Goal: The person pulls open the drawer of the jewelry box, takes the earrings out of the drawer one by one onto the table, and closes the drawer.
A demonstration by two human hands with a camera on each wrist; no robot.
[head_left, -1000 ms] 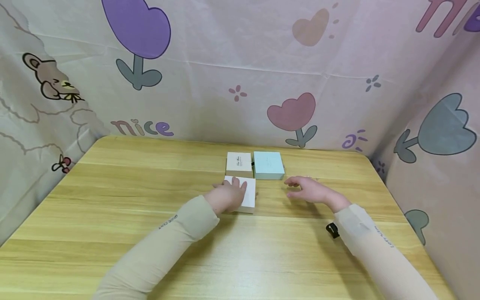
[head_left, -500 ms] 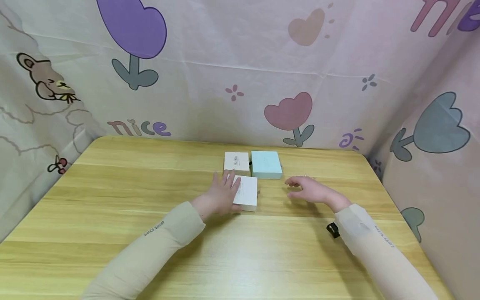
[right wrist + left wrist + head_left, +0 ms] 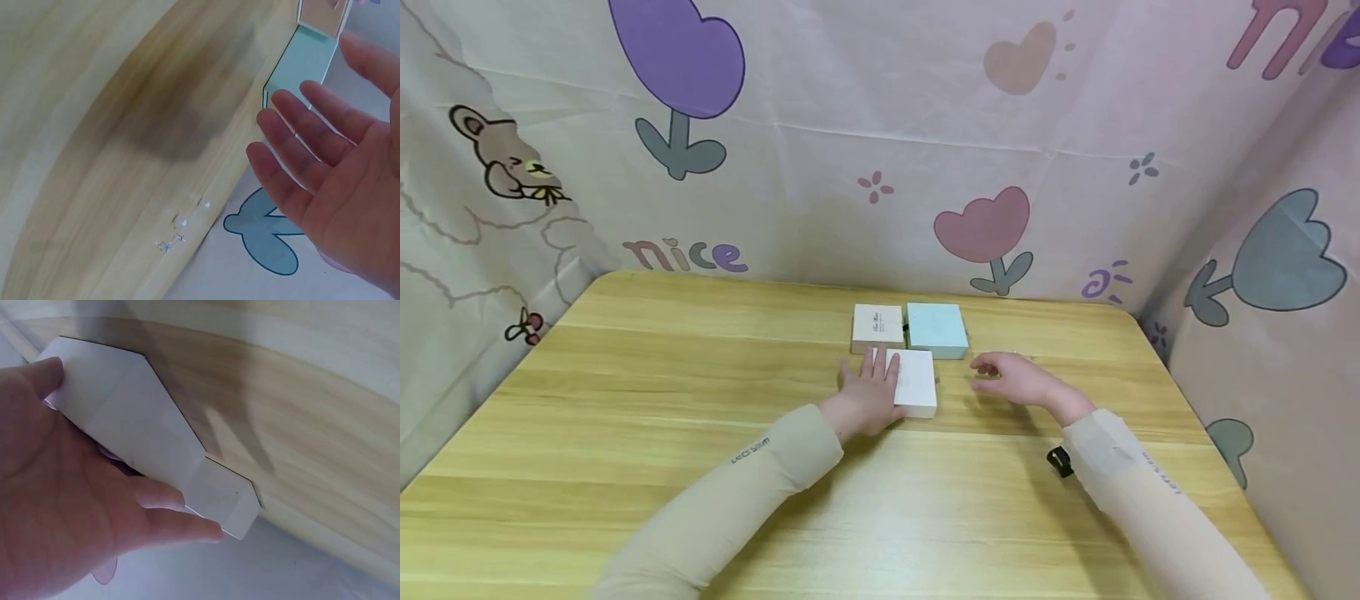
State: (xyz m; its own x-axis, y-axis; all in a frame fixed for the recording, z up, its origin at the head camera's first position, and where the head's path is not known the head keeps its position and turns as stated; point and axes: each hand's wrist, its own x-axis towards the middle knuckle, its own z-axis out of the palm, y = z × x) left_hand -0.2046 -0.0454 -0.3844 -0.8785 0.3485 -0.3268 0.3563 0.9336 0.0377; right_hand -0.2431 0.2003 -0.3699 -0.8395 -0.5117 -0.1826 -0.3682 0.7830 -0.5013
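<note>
A small white box (image 3: 917,379) lies on the wooden table just in front of two others. My left hand (image 3: 868,400) rests against its left part, fingers straight and spread over the top, the thumb at its front side. The left wrist view shows that hand (image 3: 94,494) along the white box (image 3: 131,406). Behind stand a cream box (image 3: 877,323) with dark lettering and a light blue box (image 3: 937,327), side by side. My right hand (image 3: 1018,379) hovers to the right of the boxes, fingers loosely bent, holding nothing, as the right wrist view of this hand (image 3: 337,169) confirms.
Small shiny jewellery-like pieces (image 3: 178,228) lie on the table beyond my right hand. A patterned cloth (image 3: 820,167) hangs behind the table (image 3: 662,400) and along its sides. A black clip-like object (image 3: 1060,461) sits by the right sleeve.
The white box has slid to the right along the table, my left hand moving with it. Its fingers have straightened and spread at the box's left side. My right hand has stayed nearly still.
</note>
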